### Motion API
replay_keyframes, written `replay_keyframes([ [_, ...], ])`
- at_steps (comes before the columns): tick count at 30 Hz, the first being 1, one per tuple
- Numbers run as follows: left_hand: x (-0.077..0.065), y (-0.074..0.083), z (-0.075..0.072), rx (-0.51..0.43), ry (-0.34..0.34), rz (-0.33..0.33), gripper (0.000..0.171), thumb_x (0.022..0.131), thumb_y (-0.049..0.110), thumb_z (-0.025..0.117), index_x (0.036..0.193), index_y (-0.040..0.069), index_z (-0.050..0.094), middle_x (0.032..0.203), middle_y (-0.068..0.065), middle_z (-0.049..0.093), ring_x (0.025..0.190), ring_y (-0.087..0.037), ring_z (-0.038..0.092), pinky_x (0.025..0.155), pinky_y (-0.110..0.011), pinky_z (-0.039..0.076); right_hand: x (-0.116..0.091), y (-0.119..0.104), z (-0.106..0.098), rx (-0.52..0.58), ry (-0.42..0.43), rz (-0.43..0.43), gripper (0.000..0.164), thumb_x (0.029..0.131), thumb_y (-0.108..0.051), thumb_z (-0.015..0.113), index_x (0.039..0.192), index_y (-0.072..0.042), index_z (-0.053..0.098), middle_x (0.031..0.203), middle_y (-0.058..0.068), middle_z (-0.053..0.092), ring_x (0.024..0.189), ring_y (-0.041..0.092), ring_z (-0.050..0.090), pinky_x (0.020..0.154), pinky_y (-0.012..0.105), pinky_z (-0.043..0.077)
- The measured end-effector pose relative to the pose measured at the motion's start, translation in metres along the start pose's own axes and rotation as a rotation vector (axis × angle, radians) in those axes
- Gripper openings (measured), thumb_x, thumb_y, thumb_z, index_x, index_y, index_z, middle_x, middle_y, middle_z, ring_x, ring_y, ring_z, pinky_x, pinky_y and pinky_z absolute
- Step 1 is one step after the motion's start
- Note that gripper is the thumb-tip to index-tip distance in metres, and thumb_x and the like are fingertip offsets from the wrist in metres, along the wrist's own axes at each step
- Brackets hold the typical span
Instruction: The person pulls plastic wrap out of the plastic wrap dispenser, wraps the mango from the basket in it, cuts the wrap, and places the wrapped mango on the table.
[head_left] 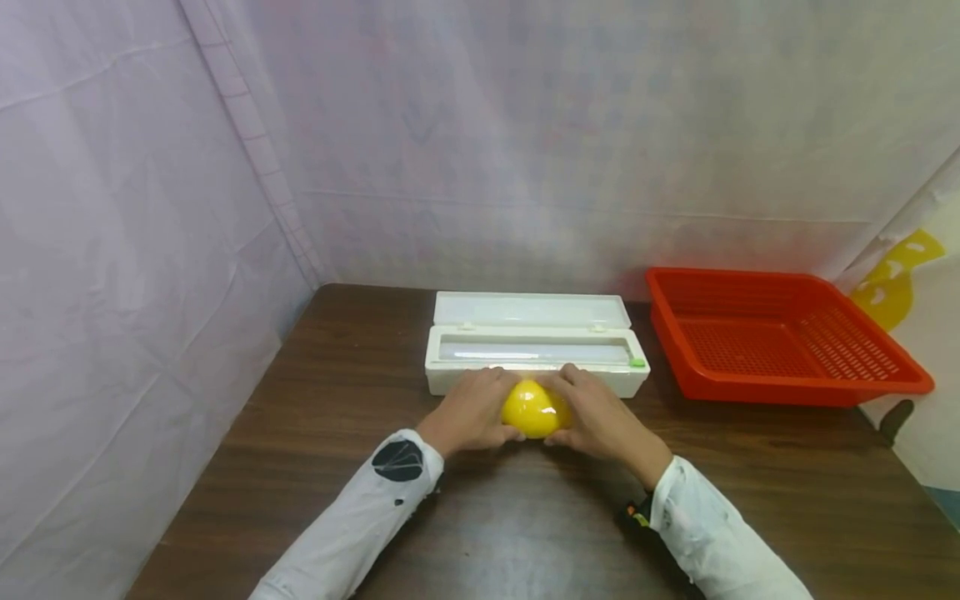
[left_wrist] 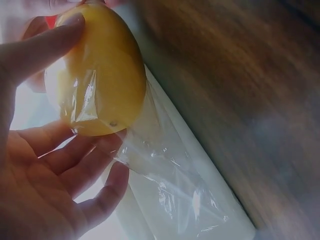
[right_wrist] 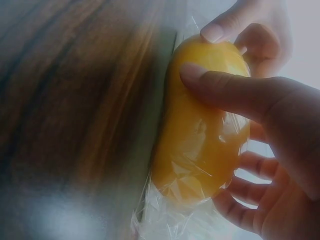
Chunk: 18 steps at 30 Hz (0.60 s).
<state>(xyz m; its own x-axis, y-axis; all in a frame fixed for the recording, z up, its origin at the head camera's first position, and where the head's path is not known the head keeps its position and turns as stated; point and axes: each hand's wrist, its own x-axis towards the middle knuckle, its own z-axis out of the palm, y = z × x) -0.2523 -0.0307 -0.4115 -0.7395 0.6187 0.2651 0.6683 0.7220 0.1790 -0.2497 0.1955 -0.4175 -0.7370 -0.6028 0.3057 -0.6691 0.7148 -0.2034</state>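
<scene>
A glossy yellow mango (head_left: 534, 410) is held between both hands, just in front of a white cling film dispenser (head_left: 442, 381). Clear cling film (left_wrist: 172, 192) lies tight and wrinkled over the fruit, and a stretch of it trails toward the dispenser in the left wrist view. My left hand (head_left: 474, 408) grips the left end, thumb on the near side and fingers curled behind. From the right, my right hand (head_left: 600, 417) grips the other end the same way, its thumb (right_wrist: 215, 85) pressing the wrapped skin. The fingers partly hide the far side.
The dispenser's lid (head_left: 532, 310) stands open at the back, and a small green slider (head_left: 637, 362) sits at its right end. To the right is a red plastic basket (head_left: 795, 387). A white curtain (head_left: 525, 150) hangs behind the brown wooden table (head_left: 300, 467).
</scene>
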Motion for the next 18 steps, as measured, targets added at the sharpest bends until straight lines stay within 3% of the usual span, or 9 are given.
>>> replay_keyframes([
  [18, -0.0014, 0.0031, 0.003, 0.01, -0.005, -0.001, 0.064, 0.07, 0.043, 0.084, 0.118, 0.007, 0.062, 0.11, -0.007, 0.07, 0.096, -0.02, 0.06, 0.09, -0.041, 0.053, 0.0004, 0.001, 0.0016, 0.012, -0.021, 0.017, 0.084, 0.057, -0.036, 0.094, 0.131, -0.011, 0.061, 0.104, 0.005, 0.06, 0.09, 0.02, 0.056, 0.086, 0.045, 0.056],
])
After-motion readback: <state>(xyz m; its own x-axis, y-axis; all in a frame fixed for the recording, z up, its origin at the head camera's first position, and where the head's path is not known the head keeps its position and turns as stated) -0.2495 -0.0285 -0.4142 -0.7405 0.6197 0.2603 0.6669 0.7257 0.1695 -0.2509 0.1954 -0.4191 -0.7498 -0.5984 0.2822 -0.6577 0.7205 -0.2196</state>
